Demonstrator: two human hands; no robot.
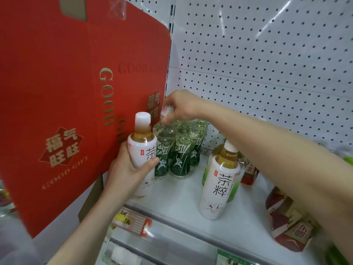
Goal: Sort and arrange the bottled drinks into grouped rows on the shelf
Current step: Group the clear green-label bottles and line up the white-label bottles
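A big red gift box [57,92] fills the left; a white pegboard [267,54] spans the upper right.

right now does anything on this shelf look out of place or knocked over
Yes. At the shelf's right front, a red-labelled bottle lies on its side while the others stand. One white-labelled tea bottle stands alone mid-shelf, apart from its match in the left hand. Nothing looks spilled.

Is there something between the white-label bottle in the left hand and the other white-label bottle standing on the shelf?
Nothing visible blocks it. Bare shelf lies between the held bottle in the left hand and the standing bottle; the green-label bottles stand farther back.
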